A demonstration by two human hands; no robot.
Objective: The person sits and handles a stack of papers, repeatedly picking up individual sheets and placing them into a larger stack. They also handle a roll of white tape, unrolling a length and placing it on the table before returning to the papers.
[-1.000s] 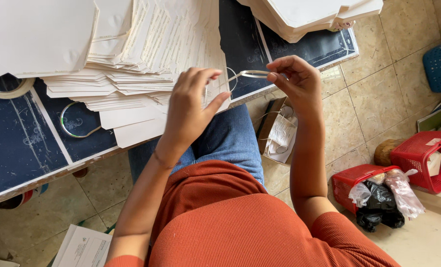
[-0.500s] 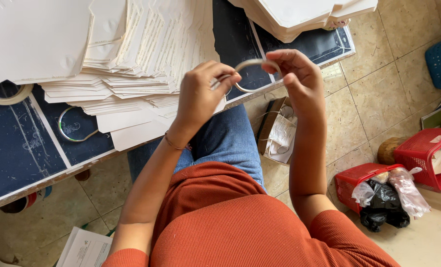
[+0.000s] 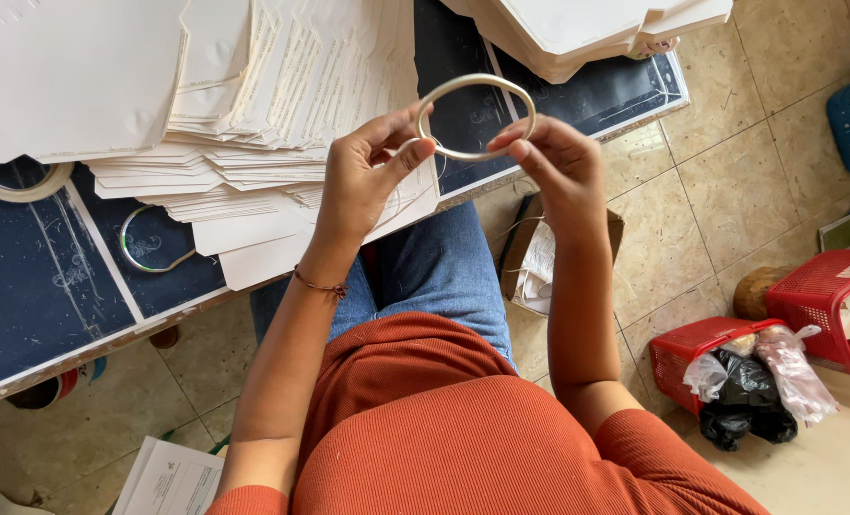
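Observation:
Both hands hold one thin pale tape ring [image 3: 476,84] up over the table's near edge. My left hand [image 3: 366,172] pinches its left side between thumb and fingers. My right hand [image 3: 551,160] pinches its right side with the fingertips. The ring is nearly used up, seen face on, with the dark table top showing through it. Just behind my left hand lies a fanned stack of white die-cut paper sheets [image 3: 253,105].
A dark blue table [image 3: 34,286] carries another tape roll [image 3: 20,186] at far left and a thin ring [image 3: 153,243]. More folded white sheets [image 3: 587,29] sit top right. Red baskets [image 3: 830,305] with plastic bags [image 3: 749,386] stand on the tiled floor, right.
The ring turned from edge-on to face-on and rose slightly. My left hand shifted right from the paper stack to grip the ring's left side. My right hand stayed on it.

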